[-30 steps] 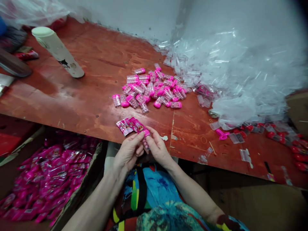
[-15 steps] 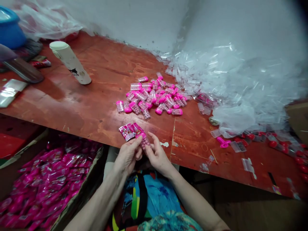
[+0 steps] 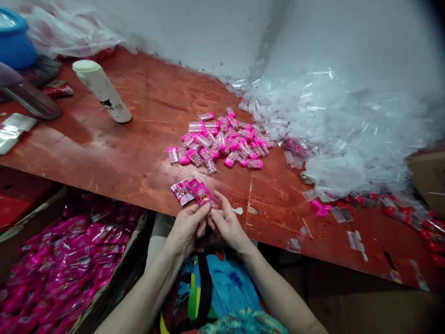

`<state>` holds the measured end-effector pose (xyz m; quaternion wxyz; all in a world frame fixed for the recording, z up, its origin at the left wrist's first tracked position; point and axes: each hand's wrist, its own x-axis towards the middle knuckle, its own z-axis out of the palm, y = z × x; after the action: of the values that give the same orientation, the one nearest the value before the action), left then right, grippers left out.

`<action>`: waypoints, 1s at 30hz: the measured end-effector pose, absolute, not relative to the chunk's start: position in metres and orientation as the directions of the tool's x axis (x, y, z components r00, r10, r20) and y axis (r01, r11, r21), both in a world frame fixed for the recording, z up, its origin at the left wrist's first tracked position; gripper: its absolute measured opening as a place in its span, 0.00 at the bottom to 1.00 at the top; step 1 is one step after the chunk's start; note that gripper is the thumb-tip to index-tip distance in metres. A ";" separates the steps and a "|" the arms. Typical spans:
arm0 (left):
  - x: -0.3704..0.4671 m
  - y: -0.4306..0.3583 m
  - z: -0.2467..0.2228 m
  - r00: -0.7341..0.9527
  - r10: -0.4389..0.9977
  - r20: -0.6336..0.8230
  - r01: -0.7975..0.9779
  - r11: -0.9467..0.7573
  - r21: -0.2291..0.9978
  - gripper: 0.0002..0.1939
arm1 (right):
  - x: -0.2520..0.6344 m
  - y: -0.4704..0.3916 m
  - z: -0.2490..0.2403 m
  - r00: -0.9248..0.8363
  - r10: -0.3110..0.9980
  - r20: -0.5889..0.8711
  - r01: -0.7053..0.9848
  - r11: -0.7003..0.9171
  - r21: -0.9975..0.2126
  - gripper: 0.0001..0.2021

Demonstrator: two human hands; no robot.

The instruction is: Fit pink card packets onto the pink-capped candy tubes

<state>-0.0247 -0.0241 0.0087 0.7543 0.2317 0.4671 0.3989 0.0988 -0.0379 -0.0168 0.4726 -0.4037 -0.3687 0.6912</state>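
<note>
Right at the near edge of the red-brown table (image 3: 146, 153), a shiny pink packet (image 3: 204, 194) lies at the fingertips, its near end meeting the fingers and its far end overlapping a small fan of printed packets (image 3: 182, 191) on the left. The left hand (image 3: 184, 228) is partly closed, thumb and forefinger pinching at that near end; the right hand (image 3: 230, 226) comes in from the other side with bent fingers, its thumb close to the left one. Whether the right hand truly grips the packet, and whether anything is inside it, I cannot tell, since the fingers cover that end. Farther out, near the middle of the table, sits a loose pile of pink-capped tubes (image 3: 222, 139), see-through and filled with little pink balls, none of them in a packet. Below the table on the left, a deep box (image 3: 138, 226) holds a large heap of pink packets (image 3: 69, 260), so much looks done, though a good many tubes remain loose and the packet at the fingers is outside the box. On the far right is a big mound of see-through plastic pieces (image 3: 320, 116), with red-capped containers (image 3: 406, 213) nearer, and a pale bottle (image 3: 104, 95) stands on the far left.
</note>
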 end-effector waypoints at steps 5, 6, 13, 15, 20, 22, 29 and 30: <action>-0.024 -0.025 0.007 0.147 0.817 -0.557 -0.326 0.572 0.752 0.19 | 0.099 -0.037 -0.018 -0.202 0.964 -0.170 -0.230 -0.216 -0.949 0.29; -0.025 -0.024 0.007 0.145 0.819 -0.555 -0.349 0.567 0.746 0.19 | 0.099 -0.037 -0.017 -0.233 0.956 -0.178 -0.247 -0.235 -0.940 0.30; -0.025 -0.023 0.009 0.230 0.827 -0.512 -0.440 0.558 0.703 0.15 | 0.095 -0.036 -0.015 -0.211 0.958 -0.196 -0.278 -0.251 -0.927 0.31; -0.024 -0.025 0.011 0.219 0.837 -0.502 -0.444 0.543 0.713 0.15 | 0.093 -0.035 -0.018 -0.217 0.953 -0.210 -0.281 -0.267 -0.922 0.31; -0.030 -0.026 0.014 0.033 0.899 -0.437 -0.516 0.390 0.763 0.26 | 0.090 -0.036 -0.025 -0.296 0.927 -0.229 -0.307 -0.320 -0.896 0.30; -0.035 -0.027 0.012 -0.009 0.903 -0.430 -0.525 0.362 0.770 0.27 | 0.088 -0.038 -0.026 -0.334 0.913 -0.232 -0.323 -0.342 -0.882 0.29; -0.047 -0.037 0.002 -0.044 0.892 -0.450 -0.542 0.357 0.761 0.23 | 0.066 -0.045 -0.027 -0.381 0.904 -0.196 -0.275 -0.313 -0.909 0.27; -0.052 -0.038 0.003 -0.054 0.892 -0.448 -0.531 0.354 0.770 0.23 | 0.065 -0.044 -0.027 -0.400 0.899 -0.179 -0.227 -0.286 -0.931 0.26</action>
<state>-0.0520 -0.0379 0.0027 0.6624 0.1848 0.4883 0.5373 0.0647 -0.0437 -0.0265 0.3975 -0.3767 -0.4459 0.7080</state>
